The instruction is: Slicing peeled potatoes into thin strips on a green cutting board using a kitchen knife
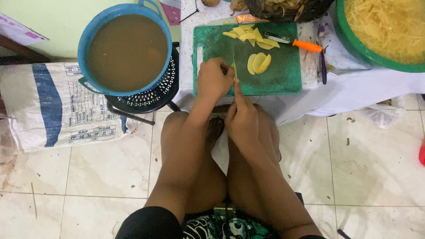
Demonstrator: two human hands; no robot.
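Knees and forearms fill the foreground, reaching toward the green cutting board [274,75]. At its near-left edge, the left hand [214,79] curls its grip tight on a pale potato piece [233,66], mostly hidden under the fingers. Just right, the right hand [241,118] is closed around a thin knife [235,70] standing edge-down. Fingertips are best tucked back and cuts kept even. Farther right lie yellow slices [258,63].

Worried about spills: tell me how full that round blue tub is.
Nearly full: murky brown water reaches close to the rim of the round blue plastic tub.
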